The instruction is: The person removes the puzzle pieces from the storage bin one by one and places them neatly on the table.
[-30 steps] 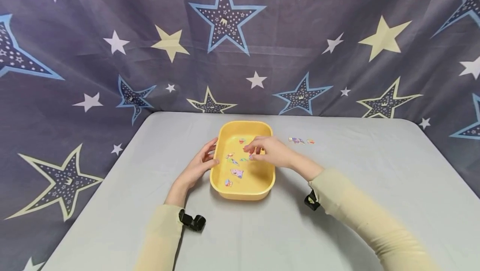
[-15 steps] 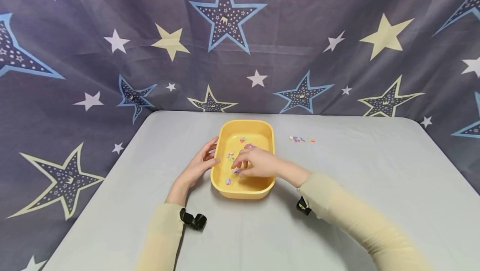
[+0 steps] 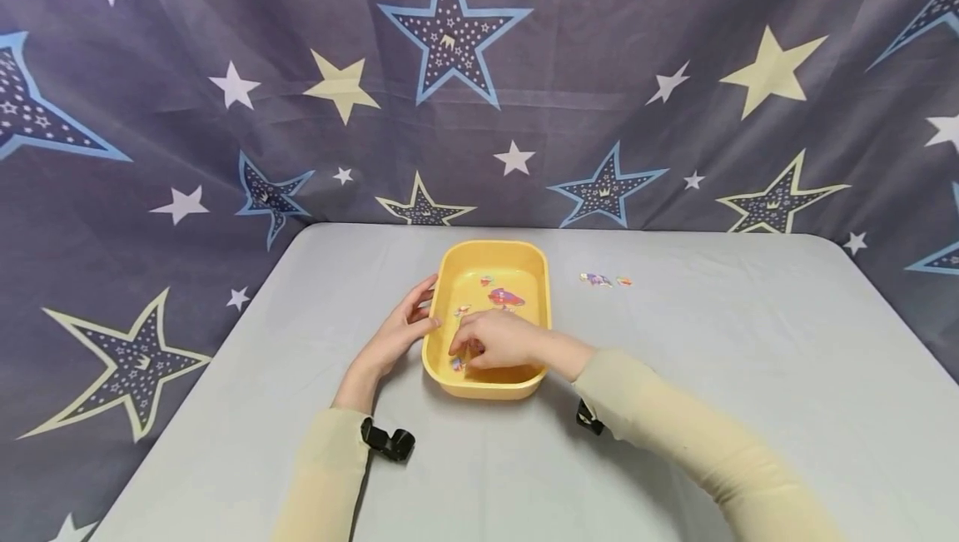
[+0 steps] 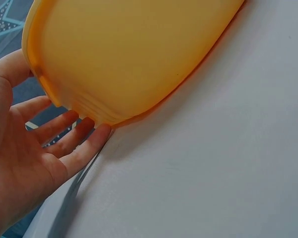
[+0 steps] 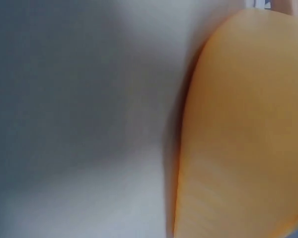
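Note:
In the head view, a yellow plastic tub (image 3: 487,390) stands on the table with several small, flat, brightly printed pieces inside. My left hand (image 3: 390,338) holds its left side, thumb at the rim and the other fingers against the outer wall, as the left wrist view also shows. My right hand (image 3: 498,340) reaches into the tub from the right, fingers bent down to a small blue-and-red piece (image 3: 458,365). A bit of purple shows under its fingers; whether they grip it I cannot tell. Beyond the hand lies a larger pink-red piece (image 3: 505,298).
More little pieces, one red and green (image 3: 487,280) and one red and white (image 3: 462,310), lie in the tub. Outside it to the right, a purple printed piece (image 3: 596,280) and a small orange-red one (image 3: 624,281) rest on the grey tabletop (image 3: 712,317). A star-patterned curtain (image 3: 479,109) hangs behind.
My right hand has moved from the tub's right side toward its front left, passing the purple piece. The pink-red piece now lies uncovered on the tub's floor. My left hand has stayed put.

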The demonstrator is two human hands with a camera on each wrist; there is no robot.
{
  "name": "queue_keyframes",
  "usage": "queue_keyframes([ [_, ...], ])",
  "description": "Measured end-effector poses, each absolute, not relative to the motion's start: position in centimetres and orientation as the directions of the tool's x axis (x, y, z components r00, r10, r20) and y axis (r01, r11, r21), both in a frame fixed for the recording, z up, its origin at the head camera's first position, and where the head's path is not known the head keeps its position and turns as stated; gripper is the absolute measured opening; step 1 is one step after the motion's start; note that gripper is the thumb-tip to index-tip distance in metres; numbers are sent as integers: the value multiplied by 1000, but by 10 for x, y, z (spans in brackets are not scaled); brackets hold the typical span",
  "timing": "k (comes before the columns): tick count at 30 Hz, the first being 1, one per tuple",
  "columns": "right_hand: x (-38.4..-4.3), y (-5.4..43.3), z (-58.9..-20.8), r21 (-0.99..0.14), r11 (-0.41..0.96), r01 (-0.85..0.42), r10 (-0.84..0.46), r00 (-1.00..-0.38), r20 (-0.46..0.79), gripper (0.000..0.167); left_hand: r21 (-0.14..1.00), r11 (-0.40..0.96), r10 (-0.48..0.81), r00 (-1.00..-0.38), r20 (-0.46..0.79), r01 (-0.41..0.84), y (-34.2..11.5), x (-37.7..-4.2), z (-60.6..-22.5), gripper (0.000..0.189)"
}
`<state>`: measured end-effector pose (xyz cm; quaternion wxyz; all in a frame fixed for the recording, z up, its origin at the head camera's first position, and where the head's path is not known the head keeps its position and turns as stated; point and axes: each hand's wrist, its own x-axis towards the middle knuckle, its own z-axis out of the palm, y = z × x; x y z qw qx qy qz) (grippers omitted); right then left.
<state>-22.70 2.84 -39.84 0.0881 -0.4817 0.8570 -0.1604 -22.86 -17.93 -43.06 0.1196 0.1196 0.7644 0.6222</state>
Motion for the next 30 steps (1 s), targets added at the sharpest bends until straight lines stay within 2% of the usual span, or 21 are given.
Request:
queue_keyframes([
  [7,-227,22,-406,-335,523,-784,-842,-537,-56,30,981,190,337,-941,-40,27,-178,-222,-422,68],
  [14,-226,19,-408,-291,533,-794,-839,-541,-63,27,977,211,334,-941,-48,24,-175,-213,-409,68],
  [20,-225,19,-407,-298,526,-797,-844,-533,-63,19,981,192,339,-940,-26,42,-178,-219,-419,68],
  [30,-226,23,-405,-336,539,-772,-830,-554,-57,19,982,183,330,-944,-13,51,-178,-229,-433,68],
])
